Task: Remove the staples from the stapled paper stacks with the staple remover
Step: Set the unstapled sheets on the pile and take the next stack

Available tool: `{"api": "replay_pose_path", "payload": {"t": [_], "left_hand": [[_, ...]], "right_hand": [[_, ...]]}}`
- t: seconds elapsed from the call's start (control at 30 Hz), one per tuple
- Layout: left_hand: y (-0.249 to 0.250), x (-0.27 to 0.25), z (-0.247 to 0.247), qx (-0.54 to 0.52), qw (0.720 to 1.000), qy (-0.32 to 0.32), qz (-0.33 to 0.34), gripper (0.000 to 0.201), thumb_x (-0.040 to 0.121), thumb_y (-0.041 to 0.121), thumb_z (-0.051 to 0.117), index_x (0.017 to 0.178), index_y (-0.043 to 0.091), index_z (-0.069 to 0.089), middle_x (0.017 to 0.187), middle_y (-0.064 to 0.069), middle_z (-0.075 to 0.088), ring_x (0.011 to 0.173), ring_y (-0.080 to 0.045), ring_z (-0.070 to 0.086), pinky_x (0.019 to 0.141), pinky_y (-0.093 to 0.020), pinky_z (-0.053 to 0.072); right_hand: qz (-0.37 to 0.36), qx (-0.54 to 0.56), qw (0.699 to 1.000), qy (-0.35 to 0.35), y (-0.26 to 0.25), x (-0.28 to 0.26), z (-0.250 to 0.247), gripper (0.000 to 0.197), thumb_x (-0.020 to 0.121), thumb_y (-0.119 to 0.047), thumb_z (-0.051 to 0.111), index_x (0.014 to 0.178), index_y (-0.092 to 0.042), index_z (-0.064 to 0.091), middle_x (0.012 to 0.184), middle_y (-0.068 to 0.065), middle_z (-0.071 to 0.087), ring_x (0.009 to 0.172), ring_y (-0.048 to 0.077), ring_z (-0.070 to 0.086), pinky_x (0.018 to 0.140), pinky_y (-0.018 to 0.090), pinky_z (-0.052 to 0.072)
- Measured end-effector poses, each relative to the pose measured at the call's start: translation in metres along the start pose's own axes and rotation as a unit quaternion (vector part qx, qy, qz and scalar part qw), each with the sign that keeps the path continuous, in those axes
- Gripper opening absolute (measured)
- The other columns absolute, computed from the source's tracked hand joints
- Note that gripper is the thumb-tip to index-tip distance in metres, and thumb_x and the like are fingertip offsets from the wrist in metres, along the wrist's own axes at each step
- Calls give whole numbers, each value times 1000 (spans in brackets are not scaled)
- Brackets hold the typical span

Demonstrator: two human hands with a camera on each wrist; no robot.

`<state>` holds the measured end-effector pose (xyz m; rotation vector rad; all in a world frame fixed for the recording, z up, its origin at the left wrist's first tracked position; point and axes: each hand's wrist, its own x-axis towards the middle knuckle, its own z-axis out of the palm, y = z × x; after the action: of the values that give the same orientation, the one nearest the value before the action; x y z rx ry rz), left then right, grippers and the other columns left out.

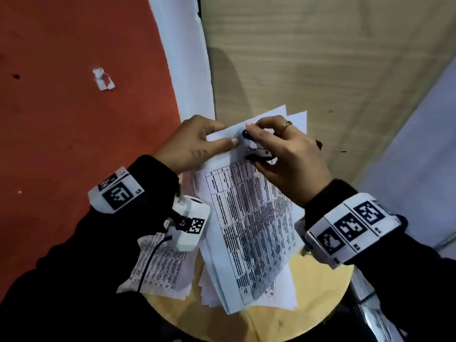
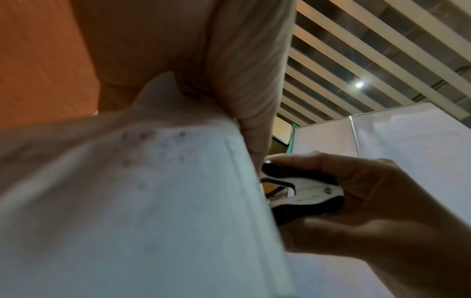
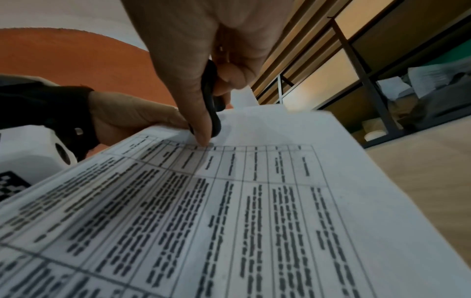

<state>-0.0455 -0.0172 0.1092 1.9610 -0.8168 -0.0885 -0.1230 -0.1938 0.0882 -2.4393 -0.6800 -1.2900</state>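
You are in the middle of pulling a staple: your right hand (image 1: 283, 154) pinches the staple remover (image 1: 255, 150) between thumb and fingers, its nose set at the top corner of the printed paper stack (image 1: 251, 218), just above the middle of the head view. Your left hand (image 1: 195, 141) lies at that same corner with the thumb straight along the top sheet; the left wrist view suggests the fingers fold round the edge underneath, so I judge it a light hold on the stack more than a flat press. The staple itself is too small to make out, and you cannot tell from these views whether the claws are under it yet. The remover's two halves look only partly squeezed in the left wrist view (image 2: 303, 193). The next move, as I judge it, calls for a firm squeeze and a short lift away from the sheet while the left hand keeps the corner from rising, or the paper may tear. More printed sheets (image 1: 160, 265) lie at lower left on the round wooden table (image 1: 318, 287). No tray, box or bin shows in any view, so there is nothing to report as holding pulled staples.
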Motion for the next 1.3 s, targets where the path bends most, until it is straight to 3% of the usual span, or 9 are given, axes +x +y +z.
{"api": "replay_pose_path", "payload": {"t": [0.1,0.2,0.43,0.63,0.87,1.1,1.2,1.3], "left_hand": [[0,2,2,-4,1000,-13,-2,49,72,55,63,90,9,71,93,-34,64,74,-19,55,69,-36,39],[1,1,4,-22,1000,-18,-6,49,71,52,62,91,8,70,96,-35,63,77,-21,57,71,-38,41],[3,0,6,-29,999,-18,-7,41,72,46,63,85,7,71,83,-26,67,73,-19,56,68,-34,39],[5,-1,6,-40,999,-19,-12,36,79,36,62,86,2,72,81,-15,66,73,-17,55,68,-32,38],[9,-5,5,-62,998,-21,-17,27,81,34,61,84,10,73,82,-12,67,74,-17,57,68,-32,40],[9,-5,6,-62,998,-19,-10,33,80,32,61,89,2,71,96,-34,65,78,-23,57,73,-37,39],[10,-6,7,-79,997,-18,-17,31,80,29,61,91,1,70,95,-30,68,78,-23,60,73,-35,42],[11,-7,7,-95,995,-24,-18,25,81,25,61,90,4,71,90,-19,70,77,-19,62,67,-27,47]], "right_hand": [[-22,-17,1000,-4,-2,5,-2,37,64,-2,71,100,1,69,96,17,68,71,32,67,47,37,54],[-33,-32,999,-22,-2,7,-3,34,64,-2,70,98,1,70,92,17,68,69,32,67,45,37,53],[-47,-42,996,-57,4,7,-4,32,70,-2,65,101,0,69,94,18,67,79,36,65,49,41,54],[-69,-75,993,-54,4,8,-4,27,70,3,69,97,-2,70,90,15,67,74,33,64,44,37,52],[-77,-48,995,-45,7,10,-6,33,67,-1,68,100,-2,70,91,16,68,73,33,65,47,38,54],[-65,-48,995,-53,5,11,-5,35,64,-2,68,99,-2,70,88,17,67,69,33,65,47,37,54],[-61,-53,995,-56,2,13,-5,27,66,-3,67,93,0,70,82,17,66,66,34,64,46,37,53],[-59,-62,994,-64,2,15,-6,20,69,-5,66,88,0,69,77,17,63,63,35,62,45,36,51]]}}
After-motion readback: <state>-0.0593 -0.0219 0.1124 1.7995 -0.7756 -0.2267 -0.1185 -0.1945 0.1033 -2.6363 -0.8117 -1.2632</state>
